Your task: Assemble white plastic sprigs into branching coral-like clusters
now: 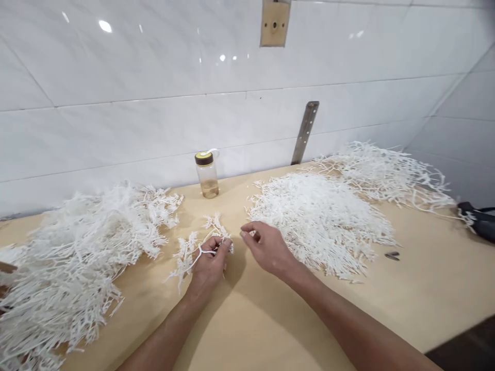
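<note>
My left hand (pixel 212 260) is closed on a white branching plastic sprig (pixel 188 264), whose forked stem and feathery tips spread out to the left of the fingers and above them. A little to the right, my right hand (pixel 266 247) has thumb and forefinger brought together in a pinch. Whatever may be between those fingertips is too small to make out. A gap separates the two hands. Just beyond the right hand lies a wide heap of short white sprig pieces (pixel 320 216). To the left spreads a large pile of white branching sprigs (pixel 104 232).
A lidded bottle (pixel 209 180) with some liquid stands near the tiled wall. Another heap of long white stems (pixel 386 172) lies at the back right. A small dark metal piece (pixel 392 255), a black object (pixel 479 221) and an upright metal bracket (pixel 305 133) are to the right.
</note>
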`<state>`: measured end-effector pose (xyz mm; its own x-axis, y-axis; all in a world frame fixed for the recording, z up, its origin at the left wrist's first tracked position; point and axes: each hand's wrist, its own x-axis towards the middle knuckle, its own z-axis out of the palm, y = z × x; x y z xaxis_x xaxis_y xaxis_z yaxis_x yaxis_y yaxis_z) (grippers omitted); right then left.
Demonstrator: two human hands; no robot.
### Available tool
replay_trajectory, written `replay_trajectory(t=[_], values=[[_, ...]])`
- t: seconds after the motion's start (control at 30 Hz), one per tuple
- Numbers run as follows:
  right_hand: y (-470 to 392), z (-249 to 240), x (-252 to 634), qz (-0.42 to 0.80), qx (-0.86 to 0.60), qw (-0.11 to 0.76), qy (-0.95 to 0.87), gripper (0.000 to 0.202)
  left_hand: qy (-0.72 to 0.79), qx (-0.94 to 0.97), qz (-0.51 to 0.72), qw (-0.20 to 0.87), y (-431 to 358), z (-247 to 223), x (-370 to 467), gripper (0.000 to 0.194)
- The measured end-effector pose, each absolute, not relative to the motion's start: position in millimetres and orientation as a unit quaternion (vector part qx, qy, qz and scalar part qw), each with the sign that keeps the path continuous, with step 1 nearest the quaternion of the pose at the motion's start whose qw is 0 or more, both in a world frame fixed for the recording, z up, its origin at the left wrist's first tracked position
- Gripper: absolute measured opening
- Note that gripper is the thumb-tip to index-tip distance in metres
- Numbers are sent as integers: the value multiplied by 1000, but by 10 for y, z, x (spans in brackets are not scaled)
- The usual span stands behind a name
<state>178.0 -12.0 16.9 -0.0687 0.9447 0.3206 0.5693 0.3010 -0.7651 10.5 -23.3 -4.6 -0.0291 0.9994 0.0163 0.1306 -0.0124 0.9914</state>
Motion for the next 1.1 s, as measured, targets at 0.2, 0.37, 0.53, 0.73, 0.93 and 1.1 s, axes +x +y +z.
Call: replay_trajectory(t=[0.2,0.37,0.53,0.73,0.93,1.1], values=[[-183,152,1641,396,-496,385,-670,20,548,532,456,457,-218,-31,132,38],[-195,197,1668,455,-526,366,-619,15,554,536,458,443,-213,-43,132,40],[-189,196,1674,484,-527,349,-606,18,554,545,463,426,-235,3,135,41],[-155,122,1671,374,-536,385,-652,9,558,539,462,429,-268,34,169,39],[-179,163,1709,412,-520,349,-661,23,534,524,483,455,-251,-26,146,35],[-178,169,1718,489,-510,333,-624,27,515,525,480,478,-232,-54,110,33]])
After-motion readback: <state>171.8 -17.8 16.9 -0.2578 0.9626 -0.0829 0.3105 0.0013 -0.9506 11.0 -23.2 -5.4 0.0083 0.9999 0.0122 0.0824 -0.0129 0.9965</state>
